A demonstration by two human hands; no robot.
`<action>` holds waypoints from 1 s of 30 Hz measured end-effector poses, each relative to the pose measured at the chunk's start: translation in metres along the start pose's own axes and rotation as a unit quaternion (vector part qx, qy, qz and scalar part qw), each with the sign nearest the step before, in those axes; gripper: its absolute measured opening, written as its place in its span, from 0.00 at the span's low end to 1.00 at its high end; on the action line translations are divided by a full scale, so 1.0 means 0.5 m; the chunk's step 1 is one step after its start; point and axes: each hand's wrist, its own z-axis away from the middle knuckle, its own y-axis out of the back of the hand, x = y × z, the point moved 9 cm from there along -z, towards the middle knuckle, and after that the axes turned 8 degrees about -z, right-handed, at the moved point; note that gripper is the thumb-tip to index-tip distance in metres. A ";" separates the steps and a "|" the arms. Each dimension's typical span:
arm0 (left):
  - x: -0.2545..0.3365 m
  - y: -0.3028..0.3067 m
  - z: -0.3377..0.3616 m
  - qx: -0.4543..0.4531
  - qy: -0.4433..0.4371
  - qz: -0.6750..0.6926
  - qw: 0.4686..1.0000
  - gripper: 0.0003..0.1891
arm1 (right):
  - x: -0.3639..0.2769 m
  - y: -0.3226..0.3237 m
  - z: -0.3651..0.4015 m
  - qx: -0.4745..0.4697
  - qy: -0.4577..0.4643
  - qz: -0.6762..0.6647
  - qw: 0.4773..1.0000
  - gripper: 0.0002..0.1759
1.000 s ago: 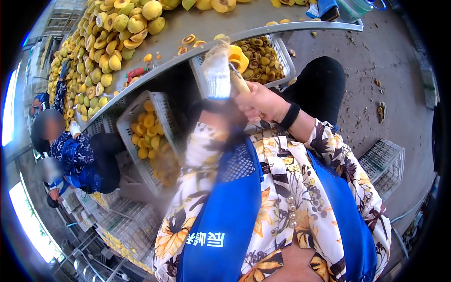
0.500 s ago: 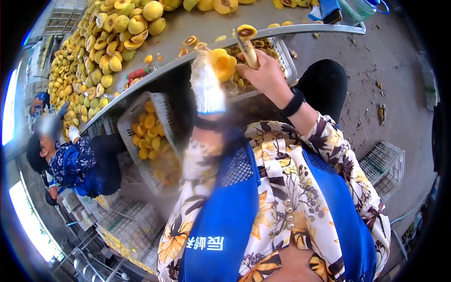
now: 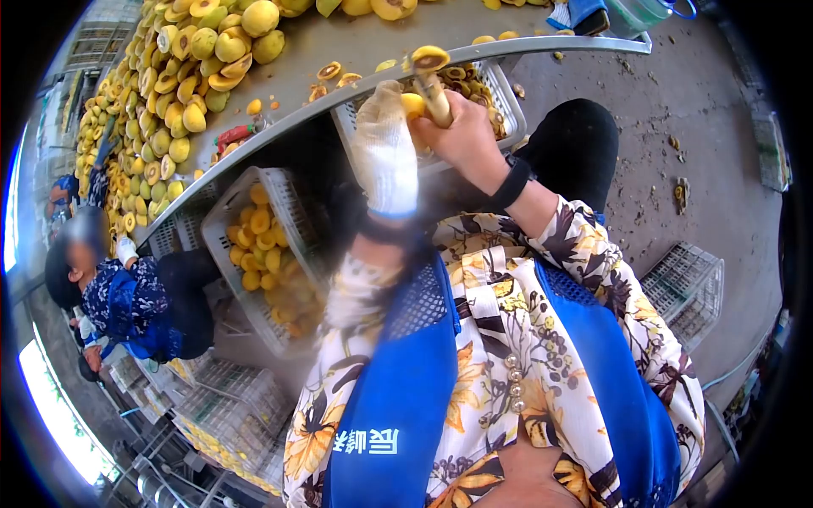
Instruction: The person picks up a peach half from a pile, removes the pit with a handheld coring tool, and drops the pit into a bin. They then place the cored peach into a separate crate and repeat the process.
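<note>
My left hand (image 3: 385,148), in a white knit glove, is closed around a yellow peach half (image 3: 412,105), which its fingers partly cover. Against it is my bare right hand (image 3: 461,135), wrapped round a pale-handled pitting tool (image 3: 435,103). A cut peach piece with a brown centre (image 3: 429,58) appears at the tool's upper end; whether it is stuck there cannot be made out. Both hands are over a white crate (image 3: 506,97) holding brownish pits and scraps, just in front of the metal table edge (image 3: 542,46).
Many halved peaches (image 3: 182,93) are heaped on the table (image 3: 296,63), near a red-handled object (image 3: 235,135). A second crate (image 3: 222,216) with yellow peach halves stands at lower left. A co-worker (image 3: 127,292) sits further left. An upturned-looking crate (image 3: 684,284) rests on the floor at right.
My left hand has turned and closed more over the peach half, which shows less now. My right hand has shifted slightly left and down with the tool.
</note>
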 end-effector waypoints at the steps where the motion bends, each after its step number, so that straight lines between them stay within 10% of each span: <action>1: -0.027 0.004 -0.009 -0.010 -0.010 0.018 1.000 0.17 | -0.011 -0.001 0.005 0.009 0.038 0.028 0.999 0.08; 4: -0.016 -0.009 0.003 -0.053 -0.058 0.047 0.996 0.17 | -0.035 0.000 0.012 0.029 0.123 0.102 0.987 0.06; 8: -0.008 0.010 0.025 0.025 -0.054 -0.049 0.997 0.16 | 0.063 -0.027 -0.002 -0.060 -0.227 -0.254 0.938 0.05; 11: -0.018 0.022 0.033 0.053 0.036 -0.048 0.997 0.17 | 0.046 -0.027 0.006 -0.083 -0.211 -0.189 0.955 0.06; 15: -0.117 0.041 0.023 -0.042 0.156 0.095 0.982 0.15 | -0.031 -0.087 0.039 -0.179 0.177 0.239 0.938 0.10; 19: -0.117 0.069 0.067 -0.035 0.306 0.402 0.862 0.16 | -0.031 -0.068 0.047 -0.123 0.126 0.116 0.978 0.08; 21: -0.142 0.268 0.043 0.079 0.216 0.144 0.962 0.18 | 0.002 -0.065 0.041 -0.133 0.087 0.142 0.977 0.08; 24: -0.116 0.523 0.084 0.257 0.138 0.004 0.956 0.22 | 0.073 -0.059 0.030 -0.131 0.060 0.180 0.973 0.11; 26: -0.107 0.666 0.086 0.249 0.127 -0.408 0.869 0.23 | 0.118 -0.071 0.026 -0.156 0.033 0.220 0.962 0.10; 27: -0.089 0.701 0.083 0.198 0.096 -0.642 0.735 0.26 | 0.135 -0.072 0.025 -0.167 0.022 0.239 0.956 0.10; 29: 0.003 0.642 0.079 0.239 0.165 -0.683 0.670 0.28 | 0.156 -0.081 0.025 -0.181 0.040 0.262 0.947 0.08; 30: 0.037 0.605 0.043 0.233 0.066 -0.674 0.698 0.27 | 0.166 -0.088 0.034 -0.194 0.045 0.272 0.941 0.08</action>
